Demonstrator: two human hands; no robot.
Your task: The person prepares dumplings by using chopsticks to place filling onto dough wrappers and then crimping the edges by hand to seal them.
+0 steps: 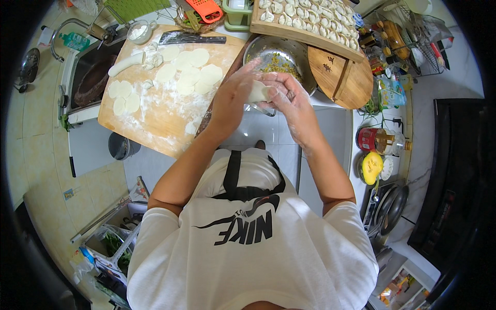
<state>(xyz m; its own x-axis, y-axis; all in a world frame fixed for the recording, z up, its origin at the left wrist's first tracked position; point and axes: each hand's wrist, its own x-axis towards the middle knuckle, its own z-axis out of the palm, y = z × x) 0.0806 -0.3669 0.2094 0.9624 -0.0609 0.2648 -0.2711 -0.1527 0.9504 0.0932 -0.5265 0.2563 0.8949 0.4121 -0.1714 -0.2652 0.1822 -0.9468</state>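
Note:
My left hand (pixel 233 95) and my right hand (pixel 291 101), both dusted with flour, hold a folded dumpling wrapper (pixel 257 93) between them. Whether filling is inside cannot be seen. Just beyond my fingers is a steel pot (pixel 252 48) with chopped yellow-green filling (pixel 281 65) in it. Left of my left hand lies a floured wooden board (pixel 162 133). On it are round dough wrappers (pixel 190 75), a smaller group of them (pixel 124 101), a dough roll (pixel 126 65), small dough pieces (pixel 152 61) and a wide-bladed knife (pixel 193 38).
A wooden tray (pixel 294 37) of shaped dumplings stands behind the pot, partly over a round wooden lid (pixel 339 83). At left are a glass cup of flour (pixel 140 33) and a sink (pixel 87 73). A cut squash (pixel 372 167) and jar (pixel 368 139) stand at right.

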